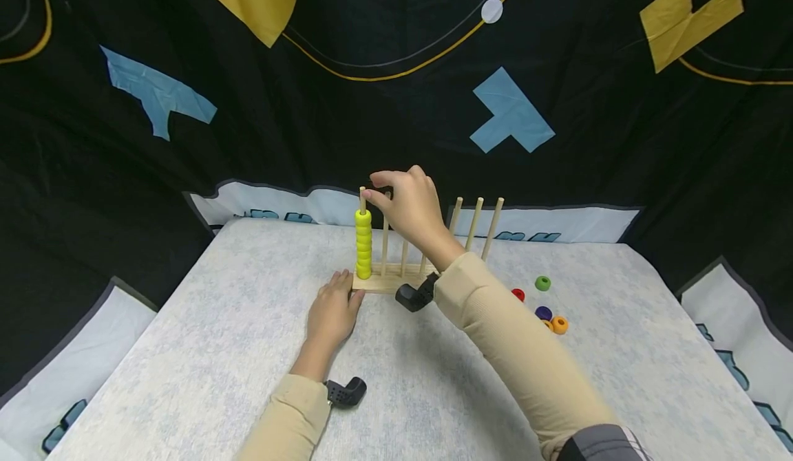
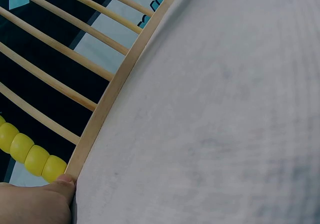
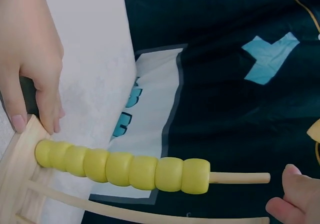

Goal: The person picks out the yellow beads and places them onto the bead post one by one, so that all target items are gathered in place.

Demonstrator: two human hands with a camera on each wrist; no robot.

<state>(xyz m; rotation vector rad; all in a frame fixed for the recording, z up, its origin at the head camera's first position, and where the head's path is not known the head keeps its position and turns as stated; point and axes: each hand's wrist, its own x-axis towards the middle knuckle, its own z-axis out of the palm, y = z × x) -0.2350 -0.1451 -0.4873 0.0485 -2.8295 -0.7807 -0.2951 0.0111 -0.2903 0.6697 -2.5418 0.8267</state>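
A wooden bead abacus (image 1: pixel 384 283) stands on the table, with a row of upright pegs in its base. Yellow beads (image 1: pixel 363 244) are stacked on its leftmost peg (image 3: pixel 242 178), whose top end sticks out bare. My left hand (image 1: pixel 334 309) holds the left end of the base, the thumb at the front edge and the fingers behind. Just beside that peg's tip is my right hand (image 1: pixel 411 203), thumb and forefinger apart with nothing seen between them. In the right wrist view, only the fingertips (image 3: pixel 292 194) of this hand show, a little off the peg.
Loose beads lie on the table to the right: a green bead (image 1: pixel 542 283), a red bead (image 1: pixel 517 294) partly behind the right sleeve, a purple bead (image 1: pixel 543 313) and two orange beads (image 1: pixel 559 325). A dark cloth (image 1: pixel 372 131) hangs behind the table.
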